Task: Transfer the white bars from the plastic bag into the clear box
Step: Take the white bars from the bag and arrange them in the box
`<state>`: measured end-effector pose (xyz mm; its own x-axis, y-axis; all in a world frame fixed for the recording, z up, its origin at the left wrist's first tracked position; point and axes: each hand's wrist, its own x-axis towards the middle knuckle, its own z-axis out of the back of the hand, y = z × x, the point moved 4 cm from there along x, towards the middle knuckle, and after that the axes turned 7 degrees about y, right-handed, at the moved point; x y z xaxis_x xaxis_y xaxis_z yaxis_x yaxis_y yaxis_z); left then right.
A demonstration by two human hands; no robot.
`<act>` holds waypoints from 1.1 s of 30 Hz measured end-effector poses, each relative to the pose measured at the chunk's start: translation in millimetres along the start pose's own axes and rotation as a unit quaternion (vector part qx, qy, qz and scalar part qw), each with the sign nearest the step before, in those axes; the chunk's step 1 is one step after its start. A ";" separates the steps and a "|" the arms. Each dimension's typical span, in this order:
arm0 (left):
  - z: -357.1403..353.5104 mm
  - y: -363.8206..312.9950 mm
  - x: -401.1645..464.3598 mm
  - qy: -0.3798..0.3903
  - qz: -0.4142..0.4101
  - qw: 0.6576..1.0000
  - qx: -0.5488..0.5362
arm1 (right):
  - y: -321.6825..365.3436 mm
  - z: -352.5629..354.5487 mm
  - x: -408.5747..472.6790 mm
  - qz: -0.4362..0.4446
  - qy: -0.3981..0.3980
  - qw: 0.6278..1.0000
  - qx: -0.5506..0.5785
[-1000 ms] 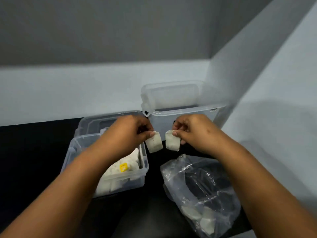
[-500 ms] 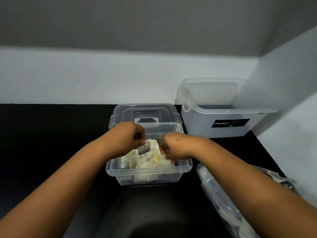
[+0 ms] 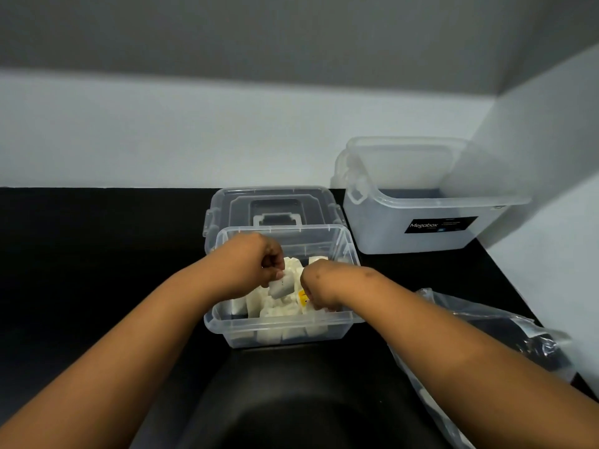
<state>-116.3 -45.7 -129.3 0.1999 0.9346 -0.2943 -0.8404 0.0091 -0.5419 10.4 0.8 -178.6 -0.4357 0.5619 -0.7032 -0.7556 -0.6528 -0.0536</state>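
Note:
The clear box (image 3: 282, 333) stands in the middle of the black table and holds several white bars (image 3: 275, 309). My left hand (image 3: 252, 264) is over the box, pinching one white bar (image 3: 281, 286) that hangs just above the pile. My right hand (image 3: 319, 288) dips into the right side of the box with its fingers curled down among the bars; what they hold is hidden. The plastic bag (image 3: 492, 338) lies crumpled at the right under my right forearm, a few white bars showing through near its lower end.
The box's clear lid (image 3: 275, 205) lies flat just behind it. A larger translucent tub (image 3: 421, 234) with a black label stands at the back right against the white wall corner. A small yellow item (image 3: 303, 296) sits among the bars.
Both hands carried their white bars left from above the bag to the clear box and lowered into it. My view turned left, so the box is now central.

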 end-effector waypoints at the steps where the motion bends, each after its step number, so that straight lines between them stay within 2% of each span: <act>1: -0.6 0.5 1.6 0.005 0.000 1.000 -0.001 | -1.4 2.6 -2.8 -0.004 -0.001 1.000 -0.004; 3: -2.8 -1.6 5.4 0.014 -0.004 1.000 0.004 | -8.5 11.6 -13.3 -0.002 -0.028 1.000 0.013; 5: -5.1 -7.7 12.1 0.021 -0.013 1.000 0.008 | -22.8 19.8 -25.6 0.007 -0.070 0.994 0.084; 8: -10.0 -20.0 26.9 0.051 -0.028 0.998 -0.014 | -44.6 23.3 -47.8 0.024 -0.141 0.961 0.238; 10: -17.6 -27.8 37.9 0.093 -0.035 0.994 -0.043 | -57.3 22.2 -64.9 0.027 -0.182 0.942 0.280; 13: -34.9 -38.0 53.5 0.161 -0.043 0.981 -0.097 | -76.1 13.7 -88.9 0.018 -0.222 0.928 0.299; 16: -50.7 -42.8 67.5 0.223 -0.042 0.967 -0.114 | -92.4 -4.7 -103.6 -0.002 -0.226 0.926 0.304; 20: -66.4 -40.9 82.7 0.276 0.005 0.952 -0.135 | -112.9 -26.8 -118.8 -0.026 -0.248 0.919 0.306; 23: -73.2 -36.1 92.5 0.259 0.027 0.959 -0.113 | -127.0 -40.8 -129.2 -0.041 -0.255 0.912 0.317; 26: -73.5 -27.9 101.0 0.196 0.024 0.980 0.004 | -138.4 -53.1 -138.8 -0.048 -0.258 0.903 0.340; 29: -71.9 -27.7 104.3 0.131 0.003 0.986 0.104 | -146.7 -64.1 -146.5 -0.048 -0.262 0.894 0.360; 33: -74.8 -24.5 102.9 0.156 0.028 0.985 0.065 | -155.0 -75.8 -151.2 -0.050 -0.256 0.886 0.383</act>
<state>-37.5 23.6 -205.2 0.2799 0.7806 -0.5589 -0.9079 0.0261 -0.4183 230.5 -21.5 -117.8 -0.3653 0.8818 -0.2981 -0.8278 -0.1613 0.5374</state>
